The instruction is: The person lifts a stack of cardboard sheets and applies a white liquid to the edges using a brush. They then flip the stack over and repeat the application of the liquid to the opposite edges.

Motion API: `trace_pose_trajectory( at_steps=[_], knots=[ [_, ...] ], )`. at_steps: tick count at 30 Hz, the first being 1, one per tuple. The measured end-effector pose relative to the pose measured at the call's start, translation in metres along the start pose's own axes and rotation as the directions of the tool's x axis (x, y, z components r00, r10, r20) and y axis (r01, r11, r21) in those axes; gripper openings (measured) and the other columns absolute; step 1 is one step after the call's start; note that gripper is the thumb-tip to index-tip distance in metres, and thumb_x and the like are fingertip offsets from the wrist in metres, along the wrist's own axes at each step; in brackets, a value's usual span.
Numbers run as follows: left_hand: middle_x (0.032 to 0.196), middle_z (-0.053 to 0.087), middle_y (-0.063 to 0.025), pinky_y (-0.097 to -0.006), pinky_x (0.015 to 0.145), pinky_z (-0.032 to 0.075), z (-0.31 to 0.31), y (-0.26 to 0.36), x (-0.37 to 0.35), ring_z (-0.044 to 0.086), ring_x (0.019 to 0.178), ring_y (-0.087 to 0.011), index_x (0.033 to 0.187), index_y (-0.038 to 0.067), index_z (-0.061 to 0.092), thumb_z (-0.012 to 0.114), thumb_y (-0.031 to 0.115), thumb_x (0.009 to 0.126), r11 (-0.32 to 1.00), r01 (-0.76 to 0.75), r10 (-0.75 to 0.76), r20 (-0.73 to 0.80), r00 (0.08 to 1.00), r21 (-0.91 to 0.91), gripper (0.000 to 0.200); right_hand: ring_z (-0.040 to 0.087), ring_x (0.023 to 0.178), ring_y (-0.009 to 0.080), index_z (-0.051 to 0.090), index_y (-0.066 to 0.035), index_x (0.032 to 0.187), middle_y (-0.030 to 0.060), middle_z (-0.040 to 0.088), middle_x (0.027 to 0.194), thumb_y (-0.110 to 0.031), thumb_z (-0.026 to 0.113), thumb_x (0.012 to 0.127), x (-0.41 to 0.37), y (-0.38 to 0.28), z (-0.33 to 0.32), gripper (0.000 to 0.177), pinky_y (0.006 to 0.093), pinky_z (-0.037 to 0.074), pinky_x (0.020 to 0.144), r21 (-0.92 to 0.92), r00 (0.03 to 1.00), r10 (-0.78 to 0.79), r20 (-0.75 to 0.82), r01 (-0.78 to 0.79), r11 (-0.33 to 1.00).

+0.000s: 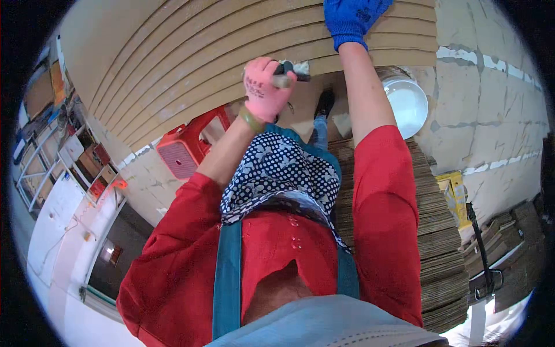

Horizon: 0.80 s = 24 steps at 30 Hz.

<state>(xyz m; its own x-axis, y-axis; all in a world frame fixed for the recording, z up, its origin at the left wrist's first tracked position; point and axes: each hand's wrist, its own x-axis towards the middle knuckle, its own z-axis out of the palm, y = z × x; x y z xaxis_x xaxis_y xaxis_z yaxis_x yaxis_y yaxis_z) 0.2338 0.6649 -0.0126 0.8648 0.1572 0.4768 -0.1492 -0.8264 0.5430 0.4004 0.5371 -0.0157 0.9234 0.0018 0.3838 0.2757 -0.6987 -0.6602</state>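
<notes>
A large fanned stack of brown cardboard sheets [219,52] fills the upper part of the head view. My left hand [265,88], in a pink glove, is closed around a small brush-like tool [292,70] held against the stack's lower edge. My right hand [351,20], in a blue glove, lies pressed flat on top of the sheets, further up and to the right. Both arms wear red sleeves. A polka-dot scarf and a teal apron cover my chest below.
A red plastic stool [188,147] stands under the stack at the left. A white basin [408,105] sits on the tiled floor at the right. Below it is a tall pile of cardboard [442,248], with a yellow box [454,191] beside it. Shelving [63,156] lines the far left.
</notes>
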Motion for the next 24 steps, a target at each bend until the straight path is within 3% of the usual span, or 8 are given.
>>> trace_pose_trajectory(
  at_steps=[2,5,6,7,9,10,11,24],
  knots=[
    [0.060,0.051,-0.0106,-0.0379,0.052,0.041,-0.007,-0.007,0.008,0.052,0.057,-0.0280,0.064,0.007,0.053,0.069,0.015,0.065,0.998,0.061,-0.061,-0.001,0.998,0.015,0.017,0.036,0.118,0.0405,0.045,-0.003,0.124,0.0213,0.043,0.124,-0.029,0.048,0.085,0.002,-0.002,0.000,0.047,0.0534,0.023,0.100,0.184,0.990,0.102,0.102,-0.119,0.976],
    [0.060,0.053,-0.0112,-0.0381,0.051,0.042,-0.003,-0.011,0.065,0.053,0.058,-0.0296,0.064,0.007,0.055,0.069,0.016,0.062,0.962,0.221,-0.220,-0.025,0.975,0.158,0.017,0.036,0.118,0.0409,0.045,-0.003,0.124,0.0218,0.044,0.124,-0.029,0.049,0.085,-0.005,0.010,0.014,0.047,0.0536,0.023,0.101,-0.327,0.965,-0.234,-0.122,0.184,0.927],
    [0.060,0.053,-0.0113,-0.0378,0.051,0.042,0.005,-0.017,0.068,0.053,0.058,-0.0298,0.064,0.007,0.055,0.069,0.016,0.061,0.948,0.257,-0.255,-0.032,0.966,0.186,0.017,0.036,0.118,0.0409,0.045,-0.003,0.124,0.0218,0.044,0.124,-0.029,0.049,0.085,-0.007,0.013,0.015,0.047,0.0536,0.023,0.101,-0.331,0.966,-0.233,-0.112,0.185,0.925],
    [0.075,0.055,-0.0125,-0.0395,0.059,0.042,0.019,-0.031,0.049,0.054,0.070,-0.0302,0.079,0.006,0.055,0.062,0.023,0.069,0.864,0.047,-0.053,-0.002,0.999,0.501,0.021,0.036,0.118,0.0410,0.046,-0.003,0.124,0.0219,0.044,0.124,-0.030,0.049,0.085,-0.009,0.015,0.016,0.047,0.0536,0.022,0.101,-0.343,0.961,-0.248,-0.123,0.193,0.919],
    [0.105,0.058,-0.0149,-0.0429,0.076,0.043,0.039,-0.050,0.024,0.054,0.093,-0.0311,0.109,0.004,0.054,0.048,0.037,0.085,0.317,-0.321,0.280,0.236,0.931,0.892,0.041,0.036,0.118,0.0413,0.047,-0.003,0.123,0.0222,0.045,0.123,-0.030,0.049,0.085,-0.005,0.017,0.019,0.047,0.0536,0.022,0.101,-0.363,0.945,-0.285,-0.160,0.212,0.907],
    [0.083,0.056,-0.0129,-0.0402,0.064,0.042,0.031,-0.026,0.029,0.054,0.076,-0.0304,0.086,0.006,0.054,0.059,0.027,0.074,0.811,-0.201,0.189,0.079,0.979,0.549,0.025,0.036,0.118,0.0413,0.047,-0.003,0.123,0.0222,0.045,0.123,-0.030,0.049,0.085,-0.003,0.018,0.020,0.047,0.0536,0.022,0.101,-0.367,0.945,-0.285,-0.162,0.210,0.906],
    [0.062,0.054,-0.0109,-0.0375,0.053,0.042,0.020,0.004,0.028,0.053,0.059,-0.0297,0.063,0.007,0.055,0.069,0.017,0.062,1.000,-0.010,0.010,0.007,1.000,-0.003,0.017,0.037,0.118,0.0413,0.047,-0.003,0.123,0.0222,0.045,0.123,-0.030,0.049,0.085,-0.006,0.018,0.020,0.047,0.0536,0.022,0.101,-0.364,0.942,-0.288,-0.171,0.211,0.907],
    [0.077,0.057,-0.0122,-0.0392,0.066,0.043,0.018,0.016,0.004,0.055,0.072,-0.0297,0.075,0.006,0.057,0.067,0.020,0.065,1.000,-0.012,0.011,0.180,0.984,0.005,0.020,0.036,0.119,0.0419,0.046,-0.004,0.125,0.0225,0.044,0.127,-0.034,0.046,0.087,-0.011,0.024,0.030,0.048,0.0542,0.020,0.103,-0.413,0.944,-0.286,-0.166,0.197,0.889]
  ],
)
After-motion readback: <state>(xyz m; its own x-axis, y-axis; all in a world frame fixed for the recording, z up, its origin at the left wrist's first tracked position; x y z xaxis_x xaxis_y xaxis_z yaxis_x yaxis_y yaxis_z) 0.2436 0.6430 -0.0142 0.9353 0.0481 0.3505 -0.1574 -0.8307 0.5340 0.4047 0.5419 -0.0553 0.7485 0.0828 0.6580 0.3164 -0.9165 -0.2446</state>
